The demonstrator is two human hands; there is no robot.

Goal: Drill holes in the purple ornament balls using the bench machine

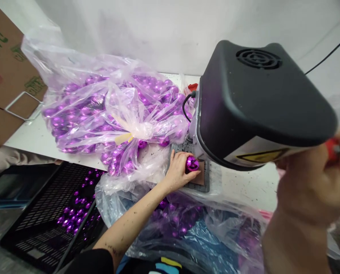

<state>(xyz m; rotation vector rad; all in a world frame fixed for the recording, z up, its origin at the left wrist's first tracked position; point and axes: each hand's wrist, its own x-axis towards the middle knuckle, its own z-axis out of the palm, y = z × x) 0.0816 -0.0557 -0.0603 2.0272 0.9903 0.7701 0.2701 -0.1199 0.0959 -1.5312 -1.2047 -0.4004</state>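
Head view: pinching metallic-purple bauble with left hand, gripping red knob with right hand; might drop bauble through loose pinching.

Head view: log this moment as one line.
left hand: holds purple ball at machine base | right hand: grips red handle, blurred | bagged purple balls: on table, beside black machine

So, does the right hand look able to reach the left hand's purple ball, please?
Probably not: the right hand seems wrapped around the red knob, and the black machine sits between it and the purple ball.
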